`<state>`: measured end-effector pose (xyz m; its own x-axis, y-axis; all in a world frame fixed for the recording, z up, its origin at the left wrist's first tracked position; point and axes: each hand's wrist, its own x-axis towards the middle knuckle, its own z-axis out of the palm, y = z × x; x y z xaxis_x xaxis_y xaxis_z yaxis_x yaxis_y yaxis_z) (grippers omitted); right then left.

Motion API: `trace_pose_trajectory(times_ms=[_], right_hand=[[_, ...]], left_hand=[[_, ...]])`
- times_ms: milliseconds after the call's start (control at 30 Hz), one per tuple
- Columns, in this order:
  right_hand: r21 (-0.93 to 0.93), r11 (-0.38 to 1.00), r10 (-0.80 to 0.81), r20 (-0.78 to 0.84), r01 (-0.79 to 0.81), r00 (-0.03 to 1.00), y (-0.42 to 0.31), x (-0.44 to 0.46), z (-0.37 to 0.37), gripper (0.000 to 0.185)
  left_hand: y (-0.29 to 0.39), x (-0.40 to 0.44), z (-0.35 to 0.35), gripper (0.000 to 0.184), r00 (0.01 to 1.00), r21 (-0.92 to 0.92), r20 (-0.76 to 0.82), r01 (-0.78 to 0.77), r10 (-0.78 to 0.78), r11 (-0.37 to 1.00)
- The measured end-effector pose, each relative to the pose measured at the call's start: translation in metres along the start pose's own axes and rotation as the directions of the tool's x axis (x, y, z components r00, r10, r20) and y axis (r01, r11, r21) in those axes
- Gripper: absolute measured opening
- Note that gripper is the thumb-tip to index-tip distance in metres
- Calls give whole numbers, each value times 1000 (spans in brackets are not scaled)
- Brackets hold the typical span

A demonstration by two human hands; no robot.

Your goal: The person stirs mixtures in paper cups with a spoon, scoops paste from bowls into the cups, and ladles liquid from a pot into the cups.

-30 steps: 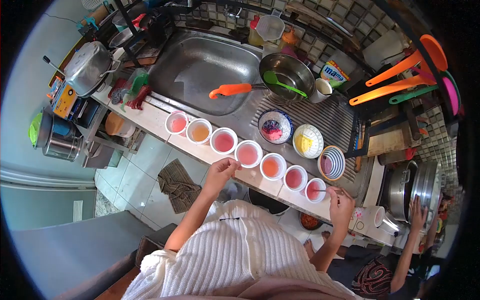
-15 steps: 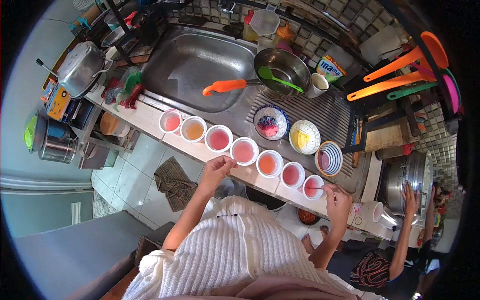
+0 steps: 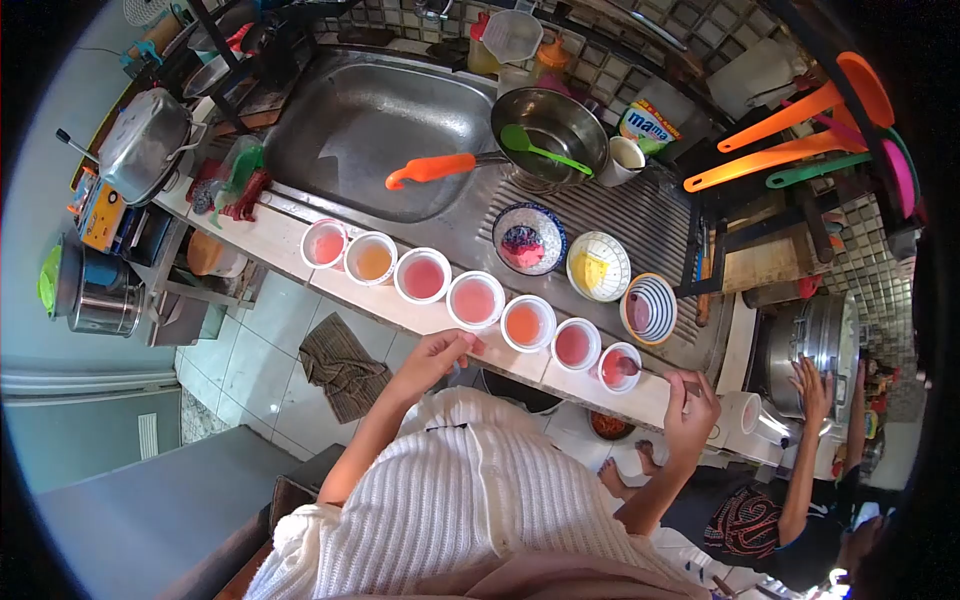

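Observation:
A row of white plastic cups with pink, red and orange liquid stands along the counter's front edge. My right hand (image 3: 690,412) is closed on a spoon (image 3: 632,368), whose bowl end is in the red contents of the rightmost cup (image 3: 618,381). Just in front of a pink-filled cup (image 3: 475,301), my left hand (image 3: 430,362) has its thumb and fingers pinched together; whether anything is between them is hidden. Behind the cups sit a bowl with pink and dark pieces (image 3: 540,256), a bowl with yellow pieces (image 3: 597,268) and a striped bowl (image 3: 655,310).
A steel sink (image 3: 350,195) lies at the back left. An orange-handled pan (image 3: 560,115) holding a green spoon rests on the drainboard. At right, another person's hand (image 3: 812,390) is beside a large metal pot (image 3: 800,350). Orange utensils (image 3: 790,115) hang nearby.
My right hand has shifted slightly right and lower, with the spoon tilting flatter in the cup. My left hand has dropped a little away from the cups. The camera view has shifted slightly.

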<state>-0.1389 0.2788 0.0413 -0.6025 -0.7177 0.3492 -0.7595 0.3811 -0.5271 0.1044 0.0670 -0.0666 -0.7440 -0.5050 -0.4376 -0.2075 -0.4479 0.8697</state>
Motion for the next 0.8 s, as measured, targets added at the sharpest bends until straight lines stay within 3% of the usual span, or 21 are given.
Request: trace_pose_trajectory(times_ms=[100,200,433,633,733,800], right_hand=[[10,996,-86,-13,86,996,-1,-1,-6,12],[-42,999,-29,-47,27,998,2,-6,-9,12],[-26,991,-134,-101,132,986,8,-6,-6,1],[182,983,62,-225,-20,972,20,-18,-5,10],[191,980,104,-257,-55,961,24,-19,-8,24],[303,947,219,-372,-105,902,16,-13,-4,33]], left_hand=[[-4,6,9,30,994,-21,96,-55,57,998],[-18,20,16,31,970,-33,224,-84,89,996],[-6,28,34,32,972,105,229,-74,49,992],[-13,33,32,36,980,46,191,-66,56,997],[-14,35,31,37,979,61,203,-48,35,997],[-12,35,31,37,974,46,225,-45,33,998]])
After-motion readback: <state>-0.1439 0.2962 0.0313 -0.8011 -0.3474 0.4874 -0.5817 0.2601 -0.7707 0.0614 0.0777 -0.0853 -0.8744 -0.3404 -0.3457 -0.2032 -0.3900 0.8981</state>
